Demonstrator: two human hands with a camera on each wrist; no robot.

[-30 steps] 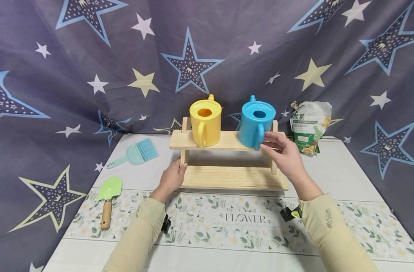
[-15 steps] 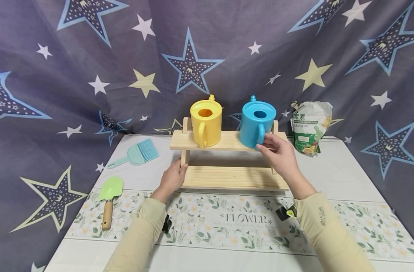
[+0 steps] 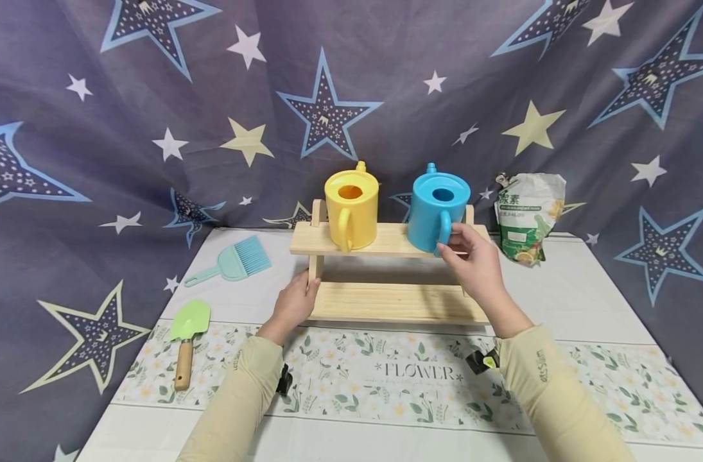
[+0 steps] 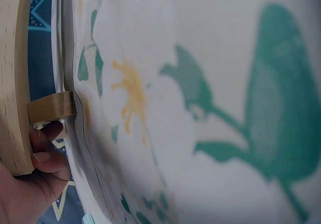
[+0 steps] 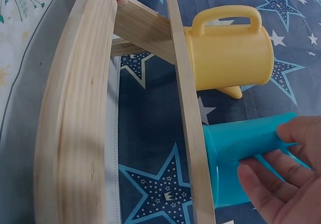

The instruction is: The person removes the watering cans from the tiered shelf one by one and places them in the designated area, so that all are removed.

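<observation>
A two-tier wooden shelf (image 3: 394, 301) stands on the table, with a yellow watering can (image 3: 359, 218) and a blue watering can (image 3: 432, 221) upright on its upper board. My left hand (image 3: 293, 303) grips the shelf's left end, and the left wrist view has its fingers (image 4: 50, 161) at the wood's edge. At the blue can's handle (image 3: 445, 228), my right hand (image 3: 479, 266) pinches the lower part with thumb and fingers. In the right wrist view those fingers (image 5: 273, 176) curl around the handle, partly hiding it.
Left of the shelf lie a light blue dustpan with a brush (image 3: 235, 260) and a green trowel (image 3: 183, 340) with a wooden handle. A clipped white and green bag (image 3: 527, 218) stands at the back right. Behind the table hangs a star-patterned curtain (image 3: 380, 58).
My right hand has moved slightly left, and its thumb and fingers have come in around the blue watering can's handle. The left hand stays on the shelf.
</observation>
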